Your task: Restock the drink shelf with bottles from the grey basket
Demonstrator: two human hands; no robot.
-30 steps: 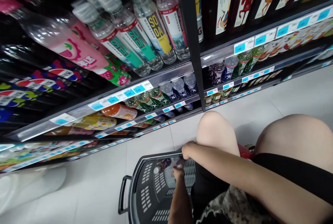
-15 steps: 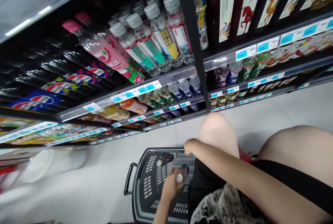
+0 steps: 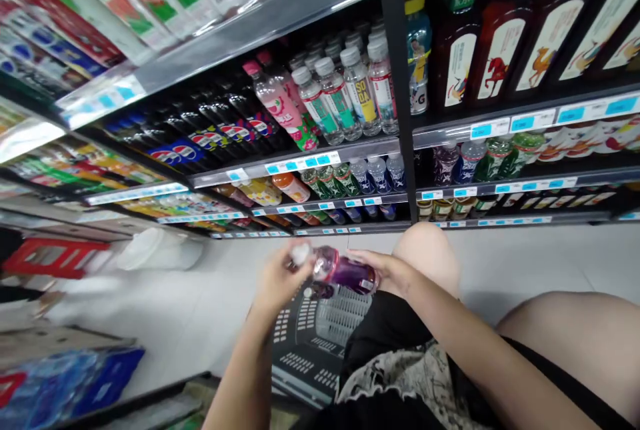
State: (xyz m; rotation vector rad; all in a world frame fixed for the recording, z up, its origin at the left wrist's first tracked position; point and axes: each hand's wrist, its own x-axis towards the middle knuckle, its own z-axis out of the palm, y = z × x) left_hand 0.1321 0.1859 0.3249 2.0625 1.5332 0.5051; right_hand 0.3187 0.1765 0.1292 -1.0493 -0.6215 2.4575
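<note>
A drink bottle with a purple label or drink and a white cap is held sideways above the shopping basket. At the cap end, my left hand has its fingers closed around the top; motion blurs them a little. My right hand grips the bottle's base end. Below, the dark grey shopping basket stands on the floor by my legs, partly covered by my arm and clothes. Another bottle with a white cap lies inside it, partly hidden behind the held one.
Shelves of drinks run ahead, with cola bottles, clear soda bottles and large dark bottles. A white bucket and a red crate stand on the left. Blue-wrapped packs are at lower left. My knee is near the shelf.
The bottle has risen from inside the basket and turned sideways. My right hand has left the basket rim and now holds the bottle's base. The view has shifted, showing more upper shelf.
</note>
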